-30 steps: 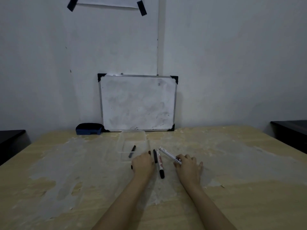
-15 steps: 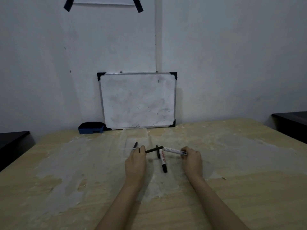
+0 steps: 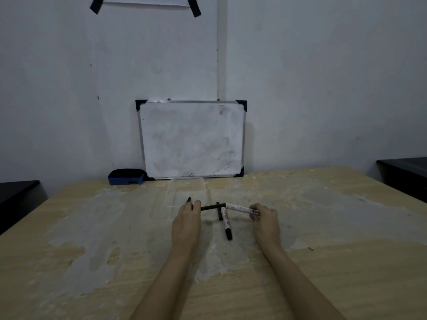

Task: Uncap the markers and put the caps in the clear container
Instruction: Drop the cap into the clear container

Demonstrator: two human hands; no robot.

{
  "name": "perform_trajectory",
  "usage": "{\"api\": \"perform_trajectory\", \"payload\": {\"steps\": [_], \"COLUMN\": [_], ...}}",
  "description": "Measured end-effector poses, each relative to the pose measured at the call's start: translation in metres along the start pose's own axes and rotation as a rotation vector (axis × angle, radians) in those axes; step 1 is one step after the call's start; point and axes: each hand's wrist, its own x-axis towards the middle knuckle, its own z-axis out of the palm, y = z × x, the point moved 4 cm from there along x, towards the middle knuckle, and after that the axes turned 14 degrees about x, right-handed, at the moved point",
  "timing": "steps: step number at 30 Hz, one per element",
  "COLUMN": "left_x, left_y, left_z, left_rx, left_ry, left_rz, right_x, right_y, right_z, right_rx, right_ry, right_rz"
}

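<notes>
The person's two bare hands are out over the table [image 3: 323, 262], and one marker [image 3: 240, 208] runs between them like a little bridge, raised just above the wood. The right hand [image 3: 264, 219] is curled shut around the white, printed barrel at its right end. The left hand [image 3: 187, 221] is closed too, thumb and fingers pinched on the far end of the long black cap [image 3: 211, 207], which reaches from that hand across to the white barrel. The cap and barrel meet about midway between the hands; from here I cannot tell whether they are already parted or still joined.

Under that raised marker, between the two hands and a bit nearer the right one, a second marker [image 3: 226, 224] lies flat on the table, white body with its black end pointing back toward the person. A short dark piece [image 3: 219, 213] lies just beside it on the left; it is too dim to say what it is.

The clear container [image 3: 172, 192] sits just beyond the left hand, its near edge right by the knuckles. One dark cap [image 3: 188, 200] lies inside it near the front, its lower end hidden behind the left hand's fingers. I can make out nothing more in it.
</notes>
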Motion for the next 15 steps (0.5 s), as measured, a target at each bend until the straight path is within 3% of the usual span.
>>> {"api": "perform_trajectory", "payload": {"steps": [9, 12, 15], "left_x": [-0.002, -0.003, -0.006], "left_y": [0.019, 0.013, 0.0], "left_z": [-0.004, -0.009, 0.005], "left_rx": [-0.129, -0.227, -0.007], "left_ry": [0.118, 0.156, -0.007], "left_rz": [0.143, -0.034, -0.138], "right_x": [-0.001, 0.0, 0.002], "right_y": [-0.005, -0.001, 0.004], "right_z": [0.008, 0.009, 0.008], "right_rx": [0.017, 0.121, 0.156], "right_ry": [-0.049, -0.022, -0.011], "right_rz": [-0.052, 0.004, 0.032]}}
